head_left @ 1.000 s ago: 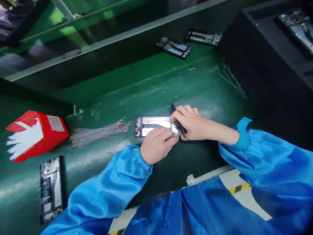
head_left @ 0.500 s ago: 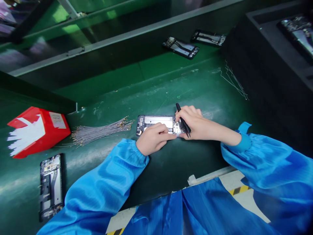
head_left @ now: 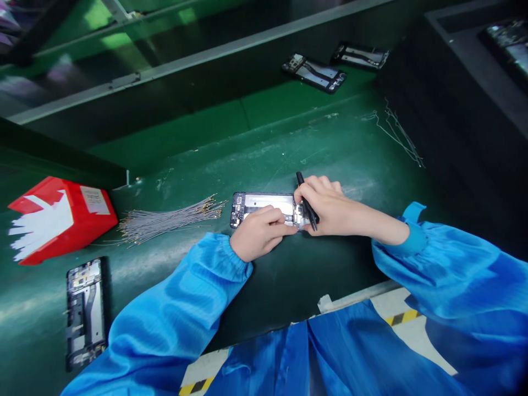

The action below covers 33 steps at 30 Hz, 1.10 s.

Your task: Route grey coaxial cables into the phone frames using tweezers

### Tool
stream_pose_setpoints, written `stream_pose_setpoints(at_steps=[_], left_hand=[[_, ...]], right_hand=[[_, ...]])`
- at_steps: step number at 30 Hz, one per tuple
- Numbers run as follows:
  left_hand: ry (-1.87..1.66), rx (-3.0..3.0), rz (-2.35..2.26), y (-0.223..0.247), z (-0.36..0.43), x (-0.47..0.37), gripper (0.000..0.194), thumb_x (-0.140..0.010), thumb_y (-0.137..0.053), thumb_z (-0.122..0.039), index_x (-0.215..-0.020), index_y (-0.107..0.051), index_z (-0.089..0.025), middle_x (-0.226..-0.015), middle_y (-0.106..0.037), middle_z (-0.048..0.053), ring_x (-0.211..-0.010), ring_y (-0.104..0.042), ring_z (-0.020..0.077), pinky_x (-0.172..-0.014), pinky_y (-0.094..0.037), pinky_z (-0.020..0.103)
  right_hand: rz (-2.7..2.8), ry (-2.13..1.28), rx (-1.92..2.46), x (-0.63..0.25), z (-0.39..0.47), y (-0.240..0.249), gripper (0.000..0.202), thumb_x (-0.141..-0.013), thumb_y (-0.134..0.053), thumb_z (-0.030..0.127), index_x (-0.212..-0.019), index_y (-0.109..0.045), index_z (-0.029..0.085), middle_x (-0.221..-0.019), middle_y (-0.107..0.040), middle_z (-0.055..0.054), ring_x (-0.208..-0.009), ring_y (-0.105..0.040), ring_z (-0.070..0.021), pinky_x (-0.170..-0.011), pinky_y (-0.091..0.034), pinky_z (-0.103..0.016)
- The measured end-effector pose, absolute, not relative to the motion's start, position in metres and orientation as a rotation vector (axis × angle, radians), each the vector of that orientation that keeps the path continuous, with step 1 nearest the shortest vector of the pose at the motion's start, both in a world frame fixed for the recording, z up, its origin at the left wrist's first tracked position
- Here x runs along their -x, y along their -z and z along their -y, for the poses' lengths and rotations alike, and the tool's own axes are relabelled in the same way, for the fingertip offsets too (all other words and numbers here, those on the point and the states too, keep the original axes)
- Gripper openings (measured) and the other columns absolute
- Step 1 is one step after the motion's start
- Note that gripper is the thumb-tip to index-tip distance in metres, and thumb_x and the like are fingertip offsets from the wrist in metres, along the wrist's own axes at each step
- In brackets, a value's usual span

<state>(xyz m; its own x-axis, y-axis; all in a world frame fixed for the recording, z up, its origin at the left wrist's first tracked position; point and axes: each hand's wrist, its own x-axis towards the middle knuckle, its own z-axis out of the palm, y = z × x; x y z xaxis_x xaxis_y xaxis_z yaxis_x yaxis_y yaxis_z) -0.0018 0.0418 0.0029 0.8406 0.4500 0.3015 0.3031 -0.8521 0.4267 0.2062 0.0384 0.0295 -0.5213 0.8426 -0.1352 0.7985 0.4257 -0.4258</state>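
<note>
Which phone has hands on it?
The middle phone, right of the cables: left hand and right hand both touch it. The phone by the red box, two back phones and top-right phone lie untouched.

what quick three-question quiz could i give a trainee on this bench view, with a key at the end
1. Multiple choice: Which hand holds the black tweezer-like tool?
A) left only
B) right only
C) both

2. True or false: The bundle of grey cables lies between the box of white strips and the opened phone under the left hand.

3. Fill in the blank: The box of white strips is ____ in colour.

Key:
1. B: the right hand has it in its fingers.
2. True.
3. Red.
</note>
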Motion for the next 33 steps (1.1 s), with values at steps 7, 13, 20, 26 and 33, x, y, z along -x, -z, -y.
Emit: stream_pose_setpoints(at_steps=[7,13,20,26,33], left_hand=[[-0.582,-2.659,-0.561,-0.0020,-0.0425,0.0021,0.027,-0.086,-0.040,-0.015,-0.095,-0.065,-0.019,-0.075,-0.053,0.003,-0.070,-0.045,0.0128,-0.066,-0.040,0.023],[-0.621,-2.692,-0.554,-0.0025,-0.0426,0.0016,0.026,-0.087,-0.040,-0.016,-0.093,-0.065,-0.019,-0.072,-0.051,0.003,-0.068,-0.044,0.0127,-0.063,-0.040,0.023],[-0.620,-2.657,-0.533,-0.0018,-0.0418,0.0023,0.025,-0.085,-0.041,-0.013,-0.093,-0.065,-0.017,-0.073,-0.052,0.003,-0.069,-0.044,0.0133,-0.065,-0.041,0.024],[-0.610,-2.600,-0.555,-0.0022,-0.0408,0.0027,0.027,-0.084,-0.039,-0.011,-0.093,-0.063,-0.018,-0.075,-0.053,0.003,-0.071,-0.046,0.0136,-0.066,-0.041,0.025],[-0.576,-2.643,-0.536,-0.0026,-0.0412,0.0028,0.025,-0.083,-0.041,-0.012,-0.092,-0.063,-0.017,-0.074,-0.053,0.004,-0.070,-0.046,0.0146,-0.065,-0.041,0.025]], right_hand=[[2.550,-0.697,1.491,-0.2076,-0.0376,-0.0290,0.034,-0.062,-0.056,0.027,-0.091,-0.039,0.022,-0.095,-0.041,-0.006,-0.087,-0.037,-0.0247,-0.068,-0.026,-0.031],[2.548,-0.675,1.461,-0.2093,-0.0384,-0.0254,0.035,-0.063,-0.057,0.028,-0.092,-0.039,0.023,-0.096,-0.041,-0.006,-0.088,-0.038,-0.0249,-0.068,-0.026,-0.031],[2.541,-0.675,1.521,-0.2047,-0.0398,-0.0262,0.034,-0.063,-0.057,0.032,-0.091,-0.039,0.023,-0.093,-0.041,-0.005,-0.087,-0.037,-0.0242,-0.068,-0.026,-0.031],[2.536,-0.681,1.501,-0.2065,-0.0408,-0.0247,0.035,-0.064,-0.058,0.034,-0.092,-0.039,0.023,-0.095,-0.041,-0.006,-0.087,-0.037,-0.0244,-0.068,-0.025,-0.031],[2.555,-0.633,1.530,-0.2030,-0.0406,-0.0247,0.034,-0.063,-0.057,0.033,-0.091,-0.040,0.022,-0.093,-0.040,-0.006,-0.085,-0.036,-0.0237,-0.066,-0.023,-0.030]])
